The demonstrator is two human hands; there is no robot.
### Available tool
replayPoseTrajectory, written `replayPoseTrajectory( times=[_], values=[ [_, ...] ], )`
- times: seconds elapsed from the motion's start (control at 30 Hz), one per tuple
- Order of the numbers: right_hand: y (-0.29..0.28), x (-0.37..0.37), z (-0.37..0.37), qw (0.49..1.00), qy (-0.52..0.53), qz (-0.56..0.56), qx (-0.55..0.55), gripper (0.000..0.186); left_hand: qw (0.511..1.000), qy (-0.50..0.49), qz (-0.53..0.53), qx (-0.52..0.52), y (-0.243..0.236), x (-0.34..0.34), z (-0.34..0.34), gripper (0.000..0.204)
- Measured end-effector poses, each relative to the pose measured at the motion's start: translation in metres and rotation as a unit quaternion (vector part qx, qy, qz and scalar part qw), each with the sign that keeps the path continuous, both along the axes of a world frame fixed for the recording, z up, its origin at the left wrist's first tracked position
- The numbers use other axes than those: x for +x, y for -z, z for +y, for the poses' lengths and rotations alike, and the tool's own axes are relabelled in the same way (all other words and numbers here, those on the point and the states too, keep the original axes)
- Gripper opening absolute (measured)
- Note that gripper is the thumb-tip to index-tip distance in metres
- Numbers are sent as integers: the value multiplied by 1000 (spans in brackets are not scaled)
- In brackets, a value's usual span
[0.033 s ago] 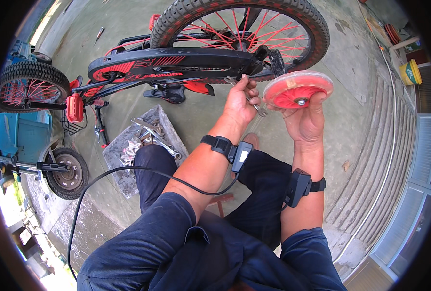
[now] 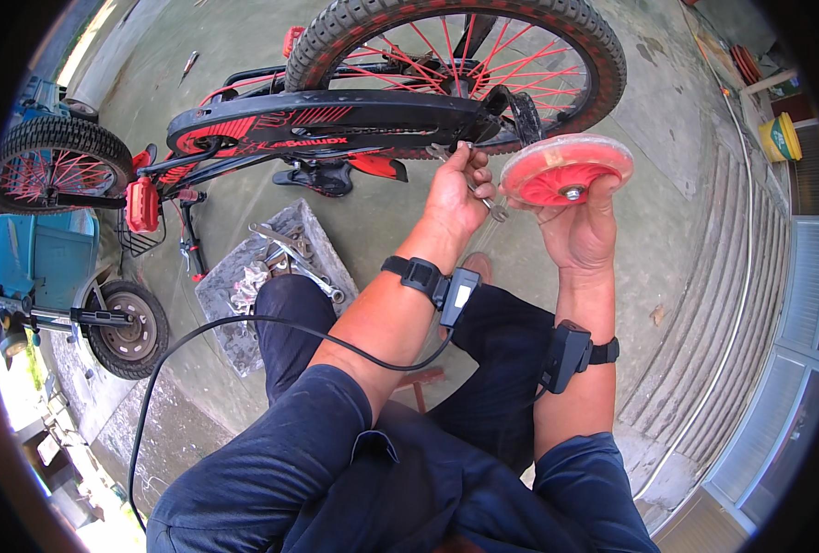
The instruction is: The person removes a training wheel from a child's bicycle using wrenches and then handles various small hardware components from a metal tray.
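A black and red bicycle (image 2: 313, 124) lies upside down before me, its spoked rear wheel uppermost. My left hand (image 2: 460, 189) is closed around a metal wrench (image 2: 494, 210), beside the end of the black chain guard (image 2: 373, 115). The wrench's other end reaches up near the guard's lower edge; whether it touches a nut is hidden. With my right hand (image 2: 583, 226) I grip a small red training wheel (image 2: 557, 175) with a pale clear rim, thumb on its face near the hub bolt. A black bracket (image 2: 526, 120) stands behind that wheel, by the rear tyre (image 2: 612, 55).
A grey tray (image 2: 225, 318) of wrenches and rags sits by my left knee. The bicycle's saddle (image 2: 313, 180) is low, near the floor. A blue three-wheeled vehicle (image 2: 46, 253) stands at left. Ridged steps (image 2: 704, 276) and a yellow bucket (image 2: 780, 138) are at right. A cable (image 2: 198, 330) crosses my left arm.
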State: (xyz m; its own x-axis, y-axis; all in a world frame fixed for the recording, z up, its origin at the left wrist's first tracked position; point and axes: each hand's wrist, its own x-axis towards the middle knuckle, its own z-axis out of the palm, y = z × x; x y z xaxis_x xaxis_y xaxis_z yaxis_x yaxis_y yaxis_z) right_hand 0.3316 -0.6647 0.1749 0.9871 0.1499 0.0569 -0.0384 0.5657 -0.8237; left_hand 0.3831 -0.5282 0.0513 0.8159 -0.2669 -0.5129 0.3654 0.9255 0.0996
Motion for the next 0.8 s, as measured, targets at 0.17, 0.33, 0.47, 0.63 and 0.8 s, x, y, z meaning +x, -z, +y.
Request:
replayPoseTrajectory(
  times=[0.17,0.33,0.47,0.63,0.8],
  values=[
    [1,0,-2,1000,-8,-5,-7,83,1000,11,6,10,-10,-3,0,28],
    [1,0,-3,1000,-4,-4,-1,83,1000,18,4,16,-18,-6,5,27],
    [-4,-1,0,1000,-7,-4,-3,83,999,31,0,38,-22,-5,5,28],
    [-6,0,0,1000,-18,-11,-8,82,999,27,-5,33,-16,-5,7,28],
    [-6,0,1,1000,-1,-11,-8,81,999,23,35,30,-29,-9,4,28]
  ],
)
